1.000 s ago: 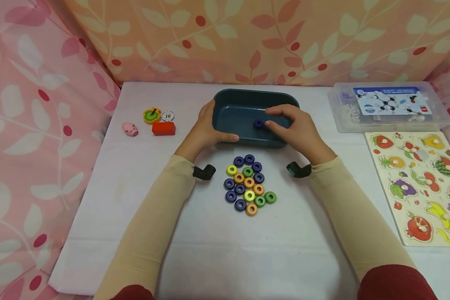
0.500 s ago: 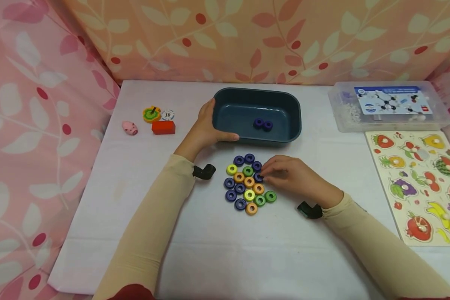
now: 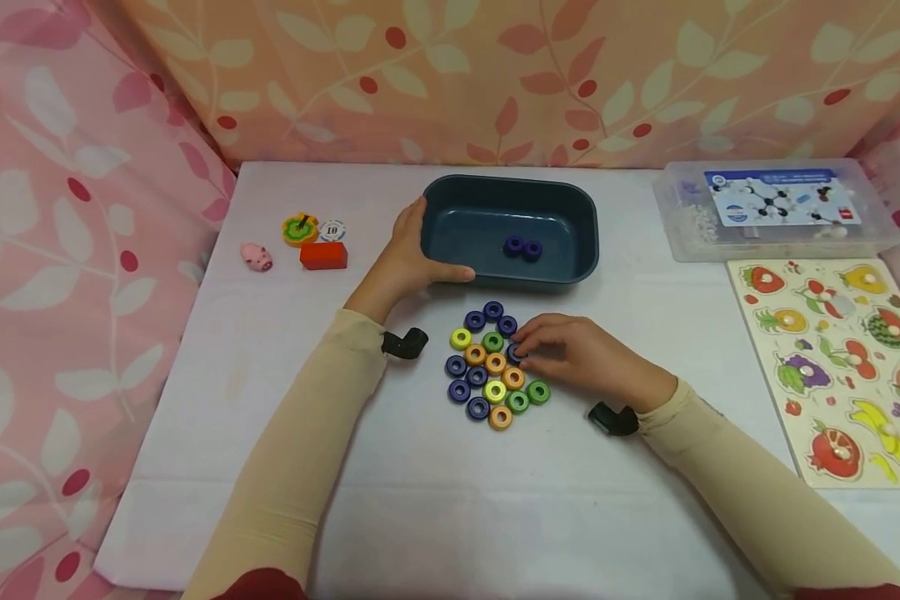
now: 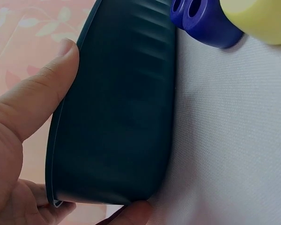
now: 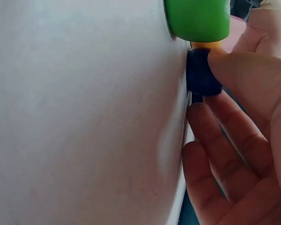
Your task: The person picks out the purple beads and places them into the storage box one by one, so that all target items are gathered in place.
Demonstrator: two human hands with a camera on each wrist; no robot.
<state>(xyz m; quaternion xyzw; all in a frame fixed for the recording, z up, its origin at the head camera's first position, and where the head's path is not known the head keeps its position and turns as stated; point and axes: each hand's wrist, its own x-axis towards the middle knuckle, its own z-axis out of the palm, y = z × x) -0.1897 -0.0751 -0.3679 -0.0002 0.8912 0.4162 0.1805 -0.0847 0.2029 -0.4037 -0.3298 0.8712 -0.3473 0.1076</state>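
My left hand [image 3: 405, 260] grips the left end of a dark teal plastic tub [image 3: 585, 258], its thumb along the near side in the head view. The left wrist view shows the tub's outer wall [image 4: 117, 108], with the thumb at the rim and fingers around the corner. Two dark blue rings [image 3: 532, 250] lie inside the tub. In front of it is a cluster of blue, yellow, green and orange rings [image 3: 495, 362]. At that cluster's right edge my right hand [image 3: 588, 358] pinches a dark blue ring [image 5: 203, 72] between thumb and forefinger.
To the left lie a pink pig figure [image 3: 257, 257], a red block [image 3: 324, 256], a green-and-orange tree piece [image 3: 300, 229] and a white chip marked 10 [image 3: 332, 231]. A clear plastic case [image 3: 780, 208] and a fruit puzzle board [image 3: 832, 367] are on the right.
My right hand let go of a blue ring in the tub, moved down to the cluster and took hold of another blue ring. The left hand stays on the tub.
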